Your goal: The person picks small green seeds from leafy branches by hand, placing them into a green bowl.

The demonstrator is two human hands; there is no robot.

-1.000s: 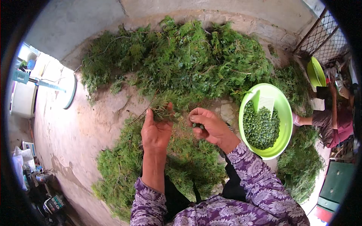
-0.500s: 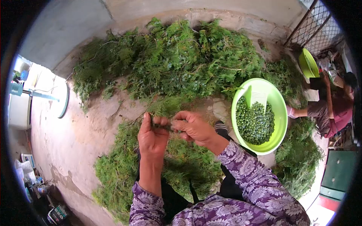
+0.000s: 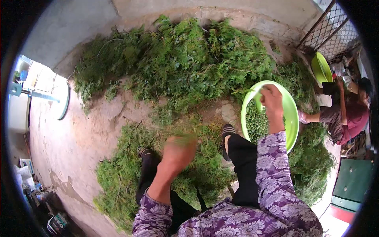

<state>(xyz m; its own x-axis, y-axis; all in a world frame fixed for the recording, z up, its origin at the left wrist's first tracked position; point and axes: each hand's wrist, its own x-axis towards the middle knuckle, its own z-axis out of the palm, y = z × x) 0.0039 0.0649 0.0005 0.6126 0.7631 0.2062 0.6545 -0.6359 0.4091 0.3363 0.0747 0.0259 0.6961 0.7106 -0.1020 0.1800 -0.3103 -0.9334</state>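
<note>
The left hand (image 3: 179,152) is a blur, with a green sprig (image 3: 183,138) at its top; I can't tell how its fingers sit. The right hand (image 3: 272,100) is over the tub (image 3: 291,118) on the floor (image 3: 79,146), near the tub's far edge, fingers bent. I can't tell if it pinches anything. It hides some green berries (image 3: 256,120).

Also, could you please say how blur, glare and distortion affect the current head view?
In the head view, motion smears the left hand and the greenery at it; the right hand is clearer; glare washes out the bright opening at image left; the wide lens bows the wall, with black corners.
</note>
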